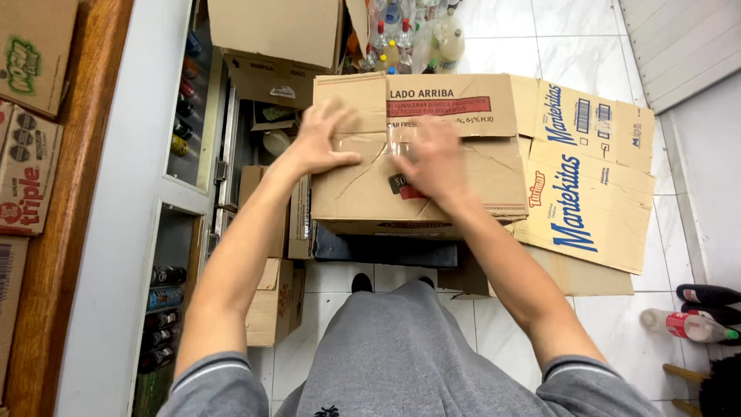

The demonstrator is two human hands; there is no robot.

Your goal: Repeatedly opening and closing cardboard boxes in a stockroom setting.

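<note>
Cardboard dominates this view: a closed brown box (421, 154) sits at waist height in front of the person, its top flaps met along a taped centre seam. Left hand (324, 139) lies flat on the box's left flap, fingers spread apart and gripping nothing, apparently pressing the flap down so the seam stays shut. Right hand (436, 162) rests over the middle of the seam; it is motion-blurred, palm down with fingers loosely apart, and seems to be rubbing along the clear tape (386, 143) rather than holding anything. Just right of the box, and partly tucked under it, lies a flattened carton with blue lettering (590, 185). Beyond the box's far edge stands a cluster of bottles (409, 38), beside an open carton (278, 31). Left of the box, a glass-door cooler (181, 131) holds more bottles.
</note>
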